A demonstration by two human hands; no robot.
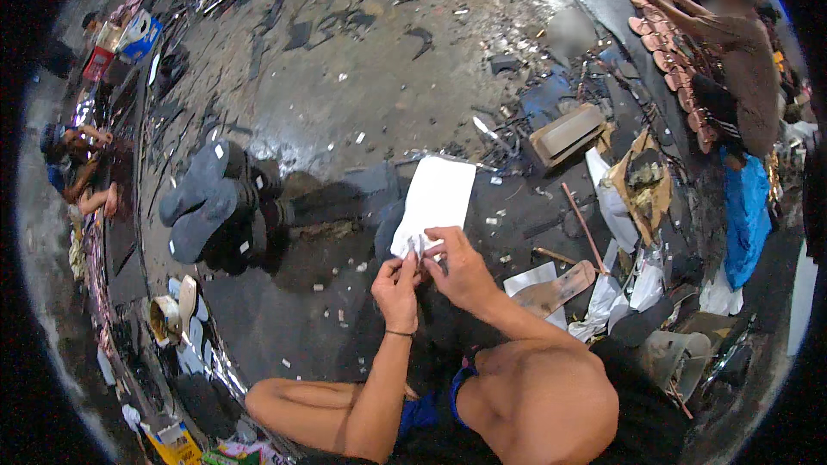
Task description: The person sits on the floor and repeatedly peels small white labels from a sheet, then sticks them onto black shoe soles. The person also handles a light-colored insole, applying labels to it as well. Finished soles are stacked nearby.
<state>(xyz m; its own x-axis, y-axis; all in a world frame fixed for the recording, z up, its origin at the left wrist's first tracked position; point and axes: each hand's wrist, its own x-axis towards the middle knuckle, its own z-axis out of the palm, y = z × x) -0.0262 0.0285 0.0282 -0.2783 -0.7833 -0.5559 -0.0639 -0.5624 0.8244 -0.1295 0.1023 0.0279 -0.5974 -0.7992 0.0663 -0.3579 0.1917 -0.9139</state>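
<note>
Both hands meet at the near end of a smooth white rectangular sheet of paper or thin plastic (441, 192), which is held in front of the seated person, above the dark, littered floor (370, 60). The left hand (397, 289) is nearly closed, thumb and fingertips pinching the sheet's near edge. The right hand (459, 269) is partly curled, its fingertips over the same edge; whether they grip or only press, I cannot tell. Something small and greyish seems to sit between the fingers, but it is too small to make out.

The handling looks under way, not finished: the near end is bunched under the fingers, while the rest is smooth and uncovered. How much is left does not show.

The sheet's long axis runs away from the person, leaning slightly right, with its far end pointing away from the hands.

Well to the left lie dark grey sole-shaped rubber pieces (207, 202); to the right, near the forearm, is a tan sole-shaped piece with rounded ends (558, 286).
</note>
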